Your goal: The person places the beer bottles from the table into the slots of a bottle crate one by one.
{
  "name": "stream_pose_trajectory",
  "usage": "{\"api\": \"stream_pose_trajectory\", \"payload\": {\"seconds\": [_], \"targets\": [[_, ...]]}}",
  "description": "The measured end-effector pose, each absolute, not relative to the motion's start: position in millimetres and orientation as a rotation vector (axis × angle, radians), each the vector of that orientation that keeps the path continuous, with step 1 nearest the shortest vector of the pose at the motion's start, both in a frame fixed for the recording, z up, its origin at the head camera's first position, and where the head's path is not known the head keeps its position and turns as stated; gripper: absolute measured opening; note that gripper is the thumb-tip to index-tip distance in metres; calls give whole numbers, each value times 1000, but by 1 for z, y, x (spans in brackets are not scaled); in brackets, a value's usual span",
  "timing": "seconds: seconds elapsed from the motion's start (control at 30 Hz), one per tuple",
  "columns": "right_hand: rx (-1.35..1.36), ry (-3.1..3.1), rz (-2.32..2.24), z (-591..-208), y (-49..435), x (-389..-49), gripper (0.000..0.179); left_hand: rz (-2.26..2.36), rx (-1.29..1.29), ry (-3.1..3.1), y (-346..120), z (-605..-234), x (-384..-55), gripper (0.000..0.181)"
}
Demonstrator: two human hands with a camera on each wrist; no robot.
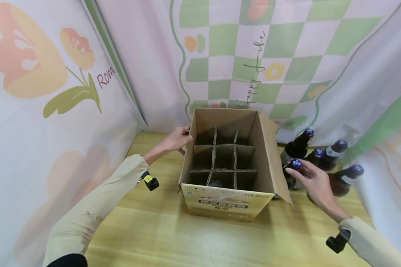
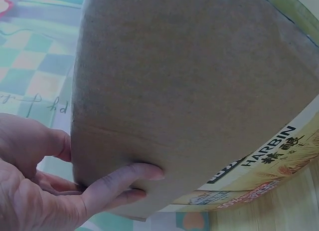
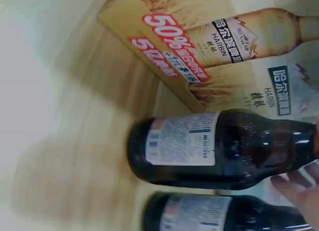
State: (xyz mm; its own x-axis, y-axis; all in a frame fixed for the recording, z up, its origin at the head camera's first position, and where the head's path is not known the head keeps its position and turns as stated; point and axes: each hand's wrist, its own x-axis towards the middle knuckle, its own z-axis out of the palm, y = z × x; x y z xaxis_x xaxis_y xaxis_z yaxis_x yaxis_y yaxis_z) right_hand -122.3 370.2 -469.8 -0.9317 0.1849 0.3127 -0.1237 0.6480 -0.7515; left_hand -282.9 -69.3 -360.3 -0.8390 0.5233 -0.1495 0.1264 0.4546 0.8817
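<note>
A cardboard beer box [image 1: 225, 202] stands with its top open and dividers [image 1: 224, 170] splitting the inside into compartments. In a front compartment sits a dark rounded shape, too dim to identify. At the box's left side, my left hand [image 1: 177, 140] holds the edge of a brown cardboard flap [image 2: 189, 81], its fingers lying on the flap's face in the left wrist view. My right hand [image 1: 315, 183] pinches the neck of a dark beer bottle [image 3: 239, 148] with a blue cap. That bottle is upright, just right of the box, with a white label facing the right wrist camera.
Several more blue-capped beer bottles [image 1: 347, 180] stand close together behind and right of the held one. The box's right flap [image 1: 277, 163] hangs outward toward them. Printed curtains [image 1: 220, 48] enclose the wooden table [image 1: 153, 230] at the back and sides.
</note>
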Motion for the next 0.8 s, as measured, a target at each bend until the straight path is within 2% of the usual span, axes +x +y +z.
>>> {"api": "stream_pose_trajectory", "payload": {"seconds": [0.13, 0.27, 0.4, 0.63, 0.73, 0.8], "targets": [[16, -2459, 1339, -475, 369, -129, 45, 1358, 541, 2299, -72, -359, -283, 65], [-64, -2480, 1396, -476, 370, -129, 50, 1345, 528, 2296, -74, -360, -282, 69], [-190, -2486, 1370, -482, 366, -126, 30, 1341, 530, 2286, -75, -363, -281, 68], [-168, -2400, 1365, -501, 363, -133, 20, 1354, 510, 2297, -75, -363, -281, 71], [-110, -2384, 1350, -500, 365, -137, 19, 1343, 487, 2313, -74, -363, -282, 73], [-75, -2387, 1323, -497, 366, -140, 26, 1336, 477, 2318, -74, -362, -283, 73]]}}
